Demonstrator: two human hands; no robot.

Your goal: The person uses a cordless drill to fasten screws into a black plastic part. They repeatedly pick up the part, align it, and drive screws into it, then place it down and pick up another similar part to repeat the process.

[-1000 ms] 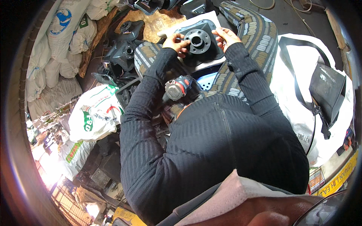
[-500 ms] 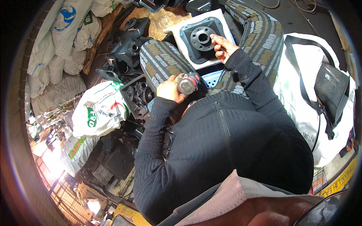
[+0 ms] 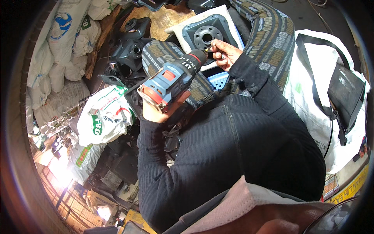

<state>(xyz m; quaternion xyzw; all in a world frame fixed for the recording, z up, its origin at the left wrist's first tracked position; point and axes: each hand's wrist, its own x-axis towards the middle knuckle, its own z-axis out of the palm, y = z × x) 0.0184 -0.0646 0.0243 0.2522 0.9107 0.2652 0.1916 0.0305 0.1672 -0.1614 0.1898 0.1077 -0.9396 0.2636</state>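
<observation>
My left hand (image 3: 159,112) is wrapped round the grip of a blue, black and red cordless drill (image 3: 168,82), its chuck angled up and to the right. Close by the chuck's tip, my right hand (image 3: 226,54) pinches something too small to name. Both hands meet over the near edge of a dark square housing (image 3: 223,28), which has a round, holed flange (image 3: 199,38) and an open centre. This housing lies on a white padded block (image 3: 178,30) between my knees. Below it shows a light-blue perforated piece (image 3: 219,81).
More dark housings (image 3: 126,52) are piled left of my knee. A white printed sack (image 3: 103,121) lies nearer me on that side, with stuffed sacks (image 3: 64,46) beyond. To my right stands a large white bag (image 3: 307,97) with a black flat case (image 3: 344,89) against it.
My left hand has turned and raised the drill, bringing its chuck up and right to the fingers of my right hand. The right hand has shifted slightly down and left.
</observation>
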